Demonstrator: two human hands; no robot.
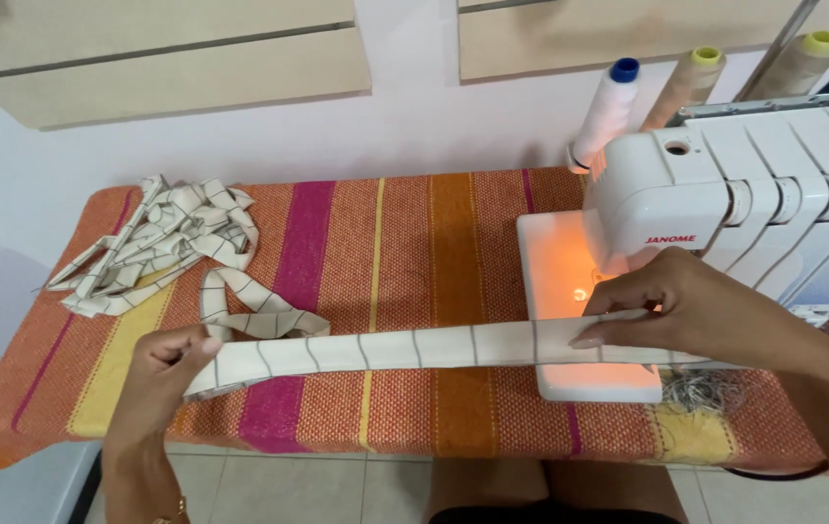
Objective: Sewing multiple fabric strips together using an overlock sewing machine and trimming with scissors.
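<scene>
The folded cream fabric strip with thin dark check lines (414, 346) lies stretched flat along the front edge of the table, across its striped orange cloth (405, 233). Your left hand (164, 374) pinches the strip's left end, fingers closed narrow around it, near the front left corner. Your right hand (686, 306) presses the strip's other end down with flattened, close-set fingers on the lit bed of the white overlock machine (725, 204) at the right side. A loose heap of the same strip (157, 243) sits at the back left corner. Thread cones (609, 107) stand behind the machine; thread clippings (701, 390) lie by its front.
</scene>
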